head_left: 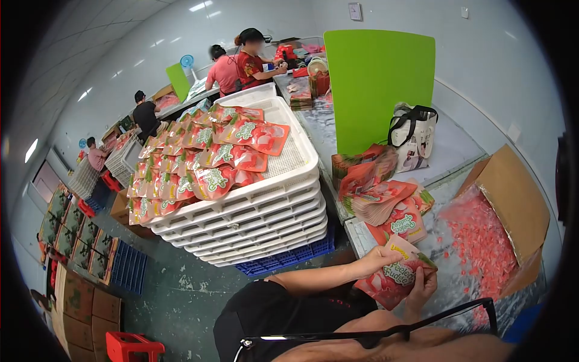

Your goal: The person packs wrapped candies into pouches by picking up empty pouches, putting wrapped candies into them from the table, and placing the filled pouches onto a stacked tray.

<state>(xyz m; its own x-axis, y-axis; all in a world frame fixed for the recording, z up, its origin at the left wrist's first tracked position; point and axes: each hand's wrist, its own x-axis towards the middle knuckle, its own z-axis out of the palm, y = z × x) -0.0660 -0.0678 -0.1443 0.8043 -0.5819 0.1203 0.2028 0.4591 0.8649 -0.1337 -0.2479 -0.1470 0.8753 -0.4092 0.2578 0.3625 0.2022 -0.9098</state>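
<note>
A red and pink candy pouch (pixel 392 282) with "Peeled Fudge" lettering is held in front of my body. My left hand (pixel 381 259) pinches its upper left edge. My right hand (pixel 422 286) grips its right side, the fingers partly hidden by the pouch. Just beyond my hands, a fanned pile of flat pouches (pixel 386 202) lies on the table. To the right, a cardboard box (pixel 512 205) lies on its side, and small red wrapped candies (pixel 482 241) spill from it onto the tabletop.
On my left, a stack of white trays (pixel 253 232) carries filled pouches (pixel 211 157) on top. A green divider board (pixel 380 84) and a white bag (pixel 413 136) stand on the table. Several people work farther back. A red stool (pixel 134 346) stands on the floor.
</note>
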